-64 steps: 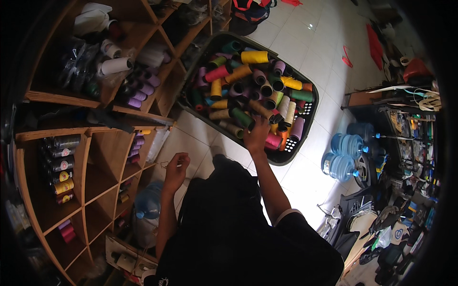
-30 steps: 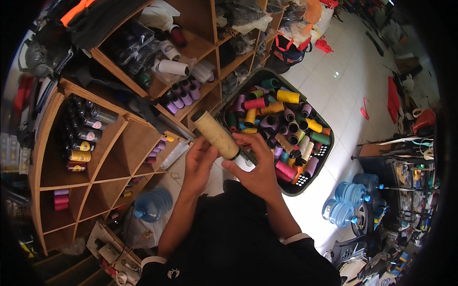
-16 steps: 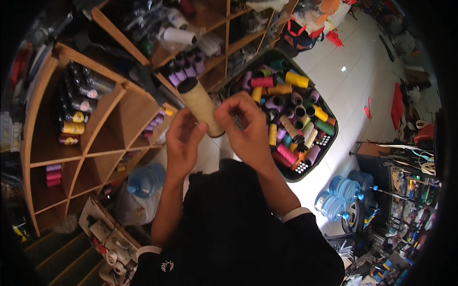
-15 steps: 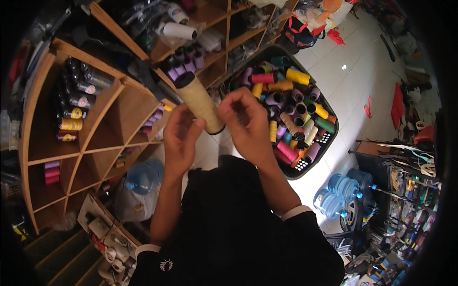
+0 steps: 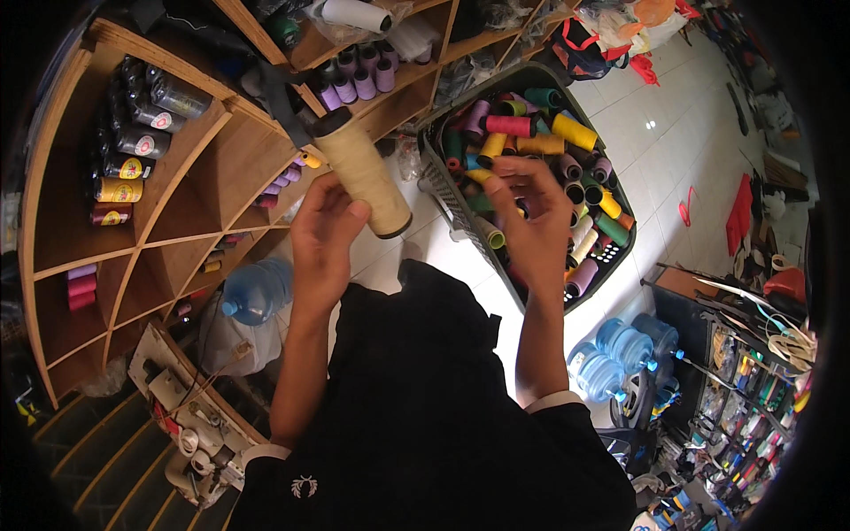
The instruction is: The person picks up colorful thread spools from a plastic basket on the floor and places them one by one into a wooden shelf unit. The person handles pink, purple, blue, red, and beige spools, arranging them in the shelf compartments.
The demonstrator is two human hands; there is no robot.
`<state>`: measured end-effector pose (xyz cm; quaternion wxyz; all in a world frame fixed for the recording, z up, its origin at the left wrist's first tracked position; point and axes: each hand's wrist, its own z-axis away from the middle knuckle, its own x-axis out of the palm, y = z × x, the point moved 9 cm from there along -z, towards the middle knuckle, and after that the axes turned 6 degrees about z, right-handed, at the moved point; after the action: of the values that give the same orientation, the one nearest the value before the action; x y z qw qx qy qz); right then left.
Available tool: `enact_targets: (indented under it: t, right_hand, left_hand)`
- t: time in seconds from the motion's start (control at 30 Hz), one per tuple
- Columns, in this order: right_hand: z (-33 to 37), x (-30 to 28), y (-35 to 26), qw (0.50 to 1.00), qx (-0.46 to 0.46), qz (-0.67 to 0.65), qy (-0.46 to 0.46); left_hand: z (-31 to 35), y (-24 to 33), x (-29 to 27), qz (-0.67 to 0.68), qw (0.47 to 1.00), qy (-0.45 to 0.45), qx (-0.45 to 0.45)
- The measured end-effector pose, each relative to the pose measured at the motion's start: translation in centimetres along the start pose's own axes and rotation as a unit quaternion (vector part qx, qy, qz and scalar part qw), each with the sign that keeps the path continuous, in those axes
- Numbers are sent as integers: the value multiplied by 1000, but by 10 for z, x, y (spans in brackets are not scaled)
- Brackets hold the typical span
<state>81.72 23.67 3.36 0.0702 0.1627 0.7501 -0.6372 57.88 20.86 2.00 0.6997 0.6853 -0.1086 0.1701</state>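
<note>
While the left hand (image 5: 323, 239) is wrapped around the lower part of a beige thread cone (image 5: 361, 173), holding it tilted with the dark top end up and away toward the wooden shelf unit (image 5: 190, 208), the right hand (image 5: 531, 217) is off the cone, fingers loosely curled and pinched together above the black crate (image 5: 620, 265) of mixed-colour spools; cannot tell if a thread end is pinched, too fine to see. Cone sits in the air between shelf and crate, above white tiled floor (image 5: 673, 124). To do this well, I'd judge: keep the left grip firm near the base so the cone doesn't slip, keep the winding clear of the palm, and bring the right fingertips to the surface lightly. Purple spools (image 5: 359, 81) on the shelf, blue water bottle (image 5: 257, 292) below.
</note>
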Motion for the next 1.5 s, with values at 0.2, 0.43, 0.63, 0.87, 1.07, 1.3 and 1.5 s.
enact_targets:
  t: [0.2, 0.43, 0.63, 0.87, 1.07, 1.3, 1.5]
  right_hand:
    - [11, 54, -37, 992, -8, -94, -85]
    - [13, 64, -44, 989, -5, -131, -61]
    - [37, 71, -36, 926, -73, -65, -364]
    - [128, 98, -44, 747, -147, -42, -647]
    - [113, 112, 37, 767, -52, 142, -624]
    - [59, 100, 1, 901, -7, 16, -434]
    - [20, 72, -23, 981, -9, -128, -146]
  left_hand:
    - [2, 3, 21, -43, 998, -31, 39]
    - [9, 8, 7, -81, 995, -13, 60]
    - [18, -5, -48, -48, 995, 75, 39]
    - [21, -4, -66, -26, 994, 101, 14]
    - [21, -5, -66, -19, 994, 106, 10]
    - [17, -10, -58, 15, 996, 84, 4]
    - [14, -2, -15, 11, 999, 32, 12]
